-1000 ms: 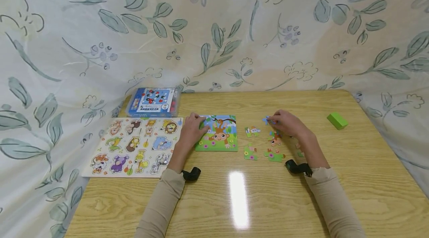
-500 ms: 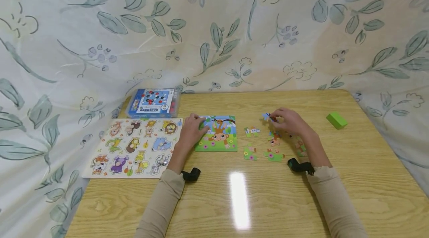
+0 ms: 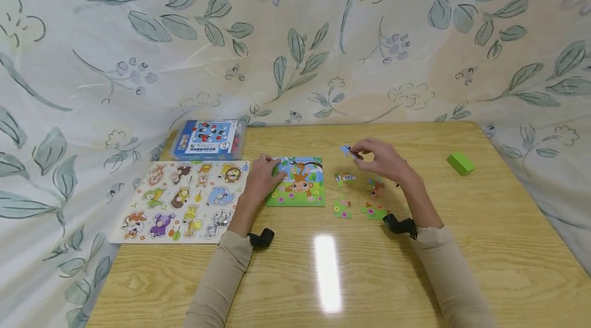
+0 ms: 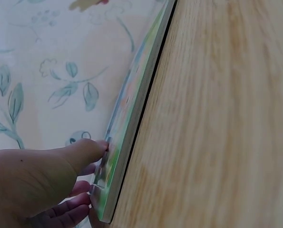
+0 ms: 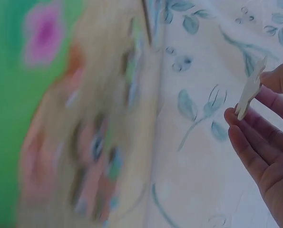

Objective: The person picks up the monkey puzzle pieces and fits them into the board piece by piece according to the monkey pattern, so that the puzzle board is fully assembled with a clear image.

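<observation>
Plainly, the left hand (image 3: 262, 180) holds the board (image 3: 299, 187) by its left edge, thumb on the printed face. Right of the board, near its far corner, the right hand (image 3: 387, 160) pinches a piece (image 3: 352, 152) between thumb and fingers, clear of the table (image 3: 277, 287). Loose pieces (image 3: 342, 209) lie right of the board; the animal panel (image 3: 167, 200) lies left of it, the box (image 3: 208, 139) behind and left, the green block (image 3: 460, 163) well to its right.

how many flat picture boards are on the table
2: the monkey board, its left side held by the left hand, and the larger animal board to its left, its right edge partly hidden by that arm. No other board shows.
</observation>
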Motion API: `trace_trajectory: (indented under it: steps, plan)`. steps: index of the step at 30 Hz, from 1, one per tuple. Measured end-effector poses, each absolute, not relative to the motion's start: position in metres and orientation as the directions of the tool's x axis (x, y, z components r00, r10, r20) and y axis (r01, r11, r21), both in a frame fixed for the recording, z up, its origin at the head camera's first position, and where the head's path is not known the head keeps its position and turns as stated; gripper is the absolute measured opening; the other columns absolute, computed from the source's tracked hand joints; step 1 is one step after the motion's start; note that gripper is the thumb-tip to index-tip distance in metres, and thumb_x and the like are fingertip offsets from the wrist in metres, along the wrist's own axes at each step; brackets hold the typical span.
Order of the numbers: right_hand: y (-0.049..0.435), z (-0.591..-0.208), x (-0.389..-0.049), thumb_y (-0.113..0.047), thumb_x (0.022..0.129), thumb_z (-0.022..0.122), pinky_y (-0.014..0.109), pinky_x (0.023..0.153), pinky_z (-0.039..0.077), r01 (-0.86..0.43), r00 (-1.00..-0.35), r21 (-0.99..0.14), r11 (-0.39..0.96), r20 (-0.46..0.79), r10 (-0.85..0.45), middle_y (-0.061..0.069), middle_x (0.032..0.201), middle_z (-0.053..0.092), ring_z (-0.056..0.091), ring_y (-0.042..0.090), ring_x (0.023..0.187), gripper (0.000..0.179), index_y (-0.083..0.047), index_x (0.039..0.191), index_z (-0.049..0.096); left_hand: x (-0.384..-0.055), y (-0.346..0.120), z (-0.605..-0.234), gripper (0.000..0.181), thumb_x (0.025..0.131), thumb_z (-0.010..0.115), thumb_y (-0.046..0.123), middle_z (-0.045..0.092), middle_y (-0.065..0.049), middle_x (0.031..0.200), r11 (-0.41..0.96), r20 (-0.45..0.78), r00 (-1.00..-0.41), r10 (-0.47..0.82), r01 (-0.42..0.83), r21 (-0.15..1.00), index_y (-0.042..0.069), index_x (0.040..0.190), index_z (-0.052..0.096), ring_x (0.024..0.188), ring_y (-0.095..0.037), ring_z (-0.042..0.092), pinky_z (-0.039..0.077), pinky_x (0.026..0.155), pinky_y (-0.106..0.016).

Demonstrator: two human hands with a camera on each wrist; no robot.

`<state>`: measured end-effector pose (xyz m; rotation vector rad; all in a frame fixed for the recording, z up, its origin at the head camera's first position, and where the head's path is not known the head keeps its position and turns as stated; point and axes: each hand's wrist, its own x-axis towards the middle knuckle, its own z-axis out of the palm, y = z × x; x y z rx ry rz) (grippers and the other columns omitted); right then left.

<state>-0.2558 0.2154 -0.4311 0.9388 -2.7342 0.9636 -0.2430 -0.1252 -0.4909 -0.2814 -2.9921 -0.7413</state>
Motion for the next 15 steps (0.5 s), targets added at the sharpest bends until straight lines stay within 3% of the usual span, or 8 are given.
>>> trace_trajectory:
  steps: [7,15]
  plan:
    - [0.178,-0.422,-0.262,-0.012,0.091,0.063,0.046,0.084,0.056,-0.617,-0.772,-0.537,0.576,0.271,-0.574,0.011,0.110,0.067,0.065,0.027,0.098,0.022,-0.005,0.111,0.068,-0.241,-0.124,-0.490,0.049,0.093,0.064,0.035,0.051,-0.014,0.120,0.871,0.102,-0.980,0.171,0.199,0.449,0.012,0.136,0.058,0.103,-0.027,0.049,0.048,0.079,-0.037]
    - [0.127,-0.423,-0.278,-0.012,0.094,0.059,0.044,0.090,0.054,-0.568,-0.781,-0.564,0.600,0.138,-0.609,0.012,0.113,0.068,0.065,0.027,0.103,0.025,-0.003,0.115,0.068,-0.242,-0.125,-0.487,0.050,0.093,0.064,0.035,0.050,-0.014,0.121,0.864,0.085,-0.982,0.166,0.187,0.467,0.013,0.137,0.057,0.104,-0.027,0.049,0.047,0.078,-0.037]
